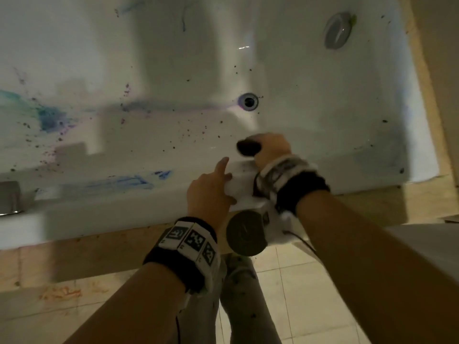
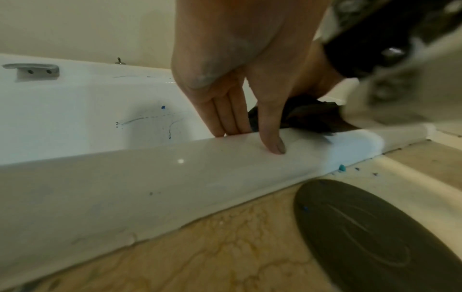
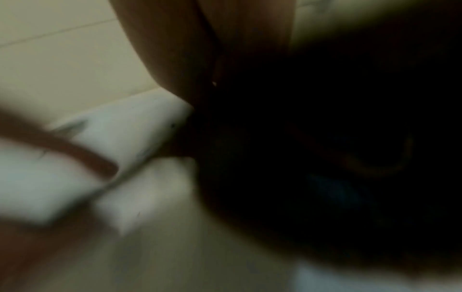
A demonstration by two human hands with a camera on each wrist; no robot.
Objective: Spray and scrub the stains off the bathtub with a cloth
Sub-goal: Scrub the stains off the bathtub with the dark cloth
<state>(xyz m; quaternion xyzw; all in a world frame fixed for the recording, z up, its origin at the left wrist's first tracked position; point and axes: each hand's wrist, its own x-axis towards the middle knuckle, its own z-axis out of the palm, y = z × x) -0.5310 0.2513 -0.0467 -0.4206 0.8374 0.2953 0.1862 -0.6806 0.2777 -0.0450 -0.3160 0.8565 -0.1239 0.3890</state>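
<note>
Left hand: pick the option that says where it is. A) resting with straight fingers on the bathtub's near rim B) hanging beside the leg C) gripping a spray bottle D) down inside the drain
A: the left hand lies with straight fingers on the white bathtub rim, beside the right hand that holds the dark cloth.

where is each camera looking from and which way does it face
Head: above, looking down into the bathtub; both forearms, left hand and right hand gripping a dark cloth.
Left wrist: low by the tub's rim, looking along it; the left hand's fingers rest on it.
Right wrist: blurred, mostly dark; forearm, little else.
Shared by head and left wrist: rim, cloth, left hand.
</note>
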